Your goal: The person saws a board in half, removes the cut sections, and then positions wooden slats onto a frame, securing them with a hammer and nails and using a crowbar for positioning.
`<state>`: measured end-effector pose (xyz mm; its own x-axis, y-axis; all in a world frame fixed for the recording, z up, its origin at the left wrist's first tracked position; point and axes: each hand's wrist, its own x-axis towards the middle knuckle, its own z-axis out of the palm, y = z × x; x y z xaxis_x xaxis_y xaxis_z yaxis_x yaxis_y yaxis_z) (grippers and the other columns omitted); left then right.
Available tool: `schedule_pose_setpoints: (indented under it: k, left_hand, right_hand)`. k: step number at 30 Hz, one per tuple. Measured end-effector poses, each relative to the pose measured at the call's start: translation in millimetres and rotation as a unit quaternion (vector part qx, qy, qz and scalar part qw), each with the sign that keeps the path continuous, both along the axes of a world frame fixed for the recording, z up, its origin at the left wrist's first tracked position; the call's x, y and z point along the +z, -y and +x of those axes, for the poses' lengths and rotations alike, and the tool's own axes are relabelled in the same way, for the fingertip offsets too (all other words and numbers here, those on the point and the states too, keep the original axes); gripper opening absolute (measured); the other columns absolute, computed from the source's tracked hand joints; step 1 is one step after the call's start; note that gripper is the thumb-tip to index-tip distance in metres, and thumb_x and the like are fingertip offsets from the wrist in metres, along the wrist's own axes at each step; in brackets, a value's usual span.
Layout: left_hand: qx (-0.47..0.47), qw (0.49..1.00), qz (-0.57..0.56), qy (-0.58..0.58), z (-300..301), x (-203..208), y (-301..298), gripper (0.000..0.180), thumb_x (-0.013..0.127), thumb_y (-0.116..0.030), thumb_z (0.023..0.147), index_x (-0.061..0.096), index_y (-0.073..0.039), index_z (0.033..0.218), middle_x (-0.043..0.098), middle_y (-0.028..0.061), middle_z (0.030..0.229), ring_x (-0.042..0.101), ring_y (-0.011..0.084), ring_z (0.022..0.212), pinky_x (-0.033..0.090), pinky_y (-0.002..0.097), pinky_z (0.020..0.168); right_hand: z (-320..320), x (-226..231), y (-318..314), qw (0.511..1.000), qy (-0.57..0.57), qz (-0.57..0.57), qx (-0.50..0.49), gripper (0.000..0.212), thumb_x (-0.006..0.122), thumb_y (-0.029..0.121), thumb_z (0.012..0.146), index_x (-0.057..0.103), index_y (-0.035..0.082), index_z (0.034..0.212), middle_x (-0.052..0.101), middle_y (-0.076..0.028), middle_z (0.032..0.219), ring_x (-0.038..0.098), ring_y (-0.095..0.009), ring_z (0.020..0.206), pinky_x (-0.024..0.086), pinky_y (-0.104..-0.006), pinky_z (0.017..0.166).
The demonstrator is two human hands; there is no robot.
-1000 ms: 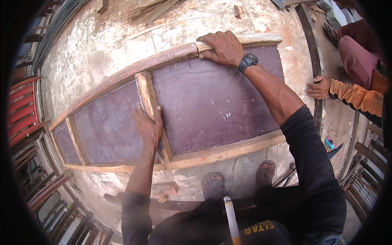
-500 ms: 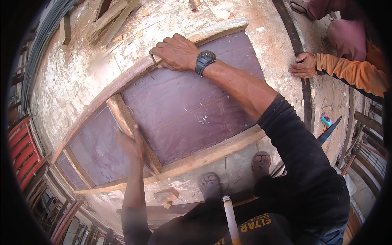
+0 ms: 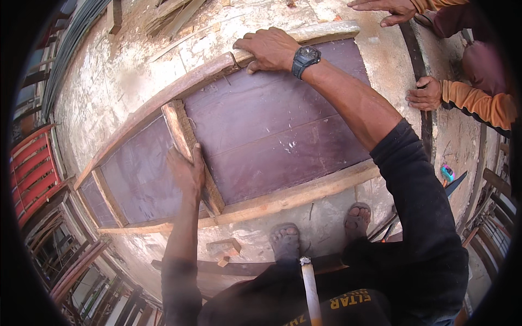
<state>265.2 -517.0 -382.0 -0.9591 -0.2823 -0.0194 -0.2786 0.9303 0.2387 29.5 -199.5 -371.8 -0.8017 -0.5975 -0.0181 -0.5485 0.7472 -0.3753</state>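
Observation:
A long wooden frame lies over a purplish-brown panel (image 3: pixel 272 127). My left hand (image 3: pixel 187 171) straddles the short wooden crosspiece (image 3: pixel 182 130), thumb on one side and fingers on the other. On the far side, my right hand (image 3: pixel 270 49) is closed over the outer wooden rail (image 3: pixel 321 32), beside a joint where it meets the curved rail (image 3: pixel 157 106). A watch (image 3: pixel 305 58) is on my right wrist. Along the near side runs another wooden rail (image 3: pixel 299 198). Smaller crosspieces (image 3: pixel 109 195) span the narrow left end.
Across at the right, a co-worker's hand (image 3: pixel 426 93) rests by a dark strip; their other hand (image 3: pixel 389 10) is raised. A tape measure (image 3: pixel 447 173) lies beside a dark blade. Wood offcuts (image 3: pixel 223 247) lie near my feet. Grey rods (image 3: pixel 68 49) and a red slatted piece (image 3: pixel 35 165) stand left.
My view has shifted, so the frame appears farther right and higher. My right hand has slid along the far rail, baring the joint. The co-worker's second hand has come into view.

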Motion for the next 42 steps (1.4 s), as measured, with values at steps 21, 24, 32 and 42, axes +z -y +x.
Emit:
schedule_pose_setpoints:
  k: [21,24,32,42]
  left_hand:
    - [-0.010,1.000,0.009,-0.019,-0.6,3.9,-2.0,0.059,0.073,-0.043,0.090,0.054,0.006,0.116,0.056,0.0251,0.110,0.053,0.0436,0.108,0.043,0.0519,0.094]
    - [-0.007,1.000,0.021,-0.013,-3.7,7.5,-8.8,0.057,0.072,-0.044,0.090,0.054,0.005,0.113,0.056,0.0253,0.110,0.053,0.0436,0.108,0.043,0.0522,0.094]
    - [-0.013,1.000,0.005,-0.026,0.7,3.0,-5.7,0.055,0.073,-0.045,0.090,0.055,0.004,0.107,0.056,0.0245,0.107,0.053,0.0431,0.106,0.043,0.0518,0.092]
    - [-0.023,0.999,0.004,-0.036,-2.0,0.2,0.6,0.058,0.073,-0.044,0.090,0.054,0.006,0.112,0.056,0.0265,0.108,0.052,0.0446,0.107,0.043,0.0520,0.094]
  right_hand:
    - [-13.6,6.2,10.0,0.987,0.080,0.139,-0.007,0.055,0.082,0.038,0.078,0.067,0.008,0.122,0.073,-0.018,0.111,0.068,-0.040,0.108,0.054,-0.0483,0.091]
    - [0.7,-12.1,1.9,0.991,-0.122,0.055,-0.019,0.052,0.080,0.037,0.080,0.067,0.008,0.121,0.069,-0.016,0.116,0.063,-0.039,0.115,0.051,-0.0466,0.097]
    - [119.9,-39.9,67.5,0.949,-0.001,-0.194,-0.248,0.031,0.071,0.029,0.088,0.070,0.011,0.113,0.069,-0.009,0.114,0.059,-0.032,0.110,0.043,-0.0473,0.093]
    - [113.2,-30.3,95.1,0.934,-0.013,-0.165,-0.316,0.019,0.063,0.021,0.090,0.072,0.007,0.084,0.070,-0.014,0.084,0.064,-0.034,0.092,0.046,-0.0495,0.081]
